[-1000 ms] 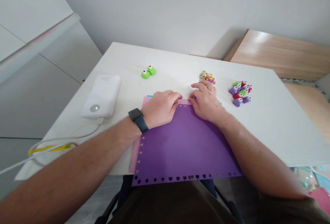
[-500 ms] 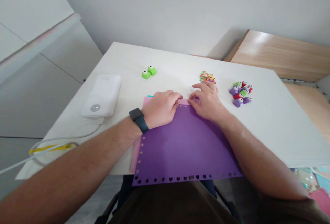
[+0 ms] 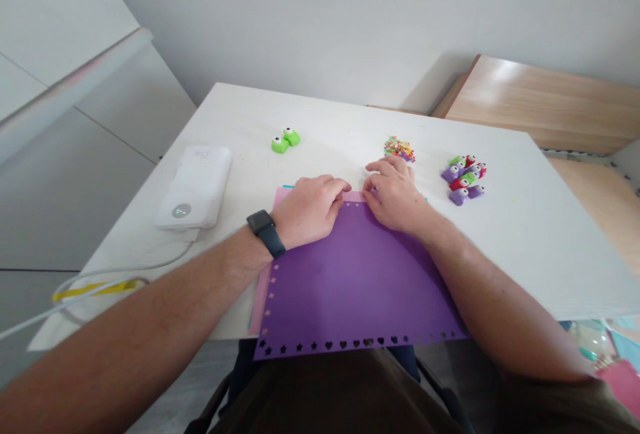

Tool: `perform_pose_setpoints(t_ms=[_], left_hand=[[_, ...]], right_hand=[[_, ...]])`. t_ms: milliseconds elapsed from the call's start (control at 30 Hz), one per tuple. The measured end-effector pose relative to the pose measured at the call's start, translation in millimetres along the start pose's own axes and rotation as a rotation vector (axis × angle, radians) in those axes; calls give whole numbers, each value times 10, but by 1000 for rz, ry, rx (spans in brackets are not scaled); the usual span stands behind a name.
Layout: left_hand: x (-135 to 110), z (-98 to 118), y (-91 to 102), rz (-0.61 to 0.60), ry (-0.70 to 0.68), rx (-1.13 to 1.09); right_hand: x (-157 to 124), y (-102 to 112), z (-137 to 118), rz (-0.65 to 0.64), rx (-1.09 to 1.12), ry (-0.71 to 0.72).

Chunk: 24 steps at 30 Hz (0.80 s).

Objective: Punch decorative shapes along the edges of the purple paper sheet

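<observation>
Little but the view has moved: purple paper (image 3: 360,281) lies over pink paper (image 3: 262,301), overhanging the surface (image 3: 530,234). At the far edge, the left hand (image 3: 311,211) curls and the right hand (image 3: 394,194) bends loosely; whether either grips, I cannot tell.

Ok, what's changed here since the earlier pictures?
Nothing visibly moved, was taken hold of or let go; the view only shifts slightly. The marks on the white device's round display differ. The left hand and right hand stay by the purple sheet's far edge; the green pieces stay put.
</observation>
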State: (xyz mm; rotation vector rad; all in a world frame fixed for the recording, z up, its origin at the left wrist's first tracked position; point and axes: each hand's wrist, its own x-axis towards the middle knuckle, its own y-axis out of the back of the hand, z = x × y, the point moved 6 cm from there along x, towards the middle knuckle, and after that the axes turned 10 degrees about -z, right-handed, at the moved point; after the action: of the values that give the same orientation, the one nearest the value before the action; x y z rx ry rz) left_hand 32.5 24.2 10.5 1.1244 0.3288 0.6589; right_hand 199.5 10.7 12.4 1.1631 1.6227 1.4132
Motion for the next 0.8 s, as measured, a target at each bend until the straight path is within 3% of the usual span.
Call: perform_pose_setpoints(t_ms=[300,800], left_hand=[[-5,-29,-15,7,-7,-15],[0,-20,-18,10,-8,0]], right_hand=[[-35,66,75,134,40,-4],[-4,-12,153,123,89,-34]])
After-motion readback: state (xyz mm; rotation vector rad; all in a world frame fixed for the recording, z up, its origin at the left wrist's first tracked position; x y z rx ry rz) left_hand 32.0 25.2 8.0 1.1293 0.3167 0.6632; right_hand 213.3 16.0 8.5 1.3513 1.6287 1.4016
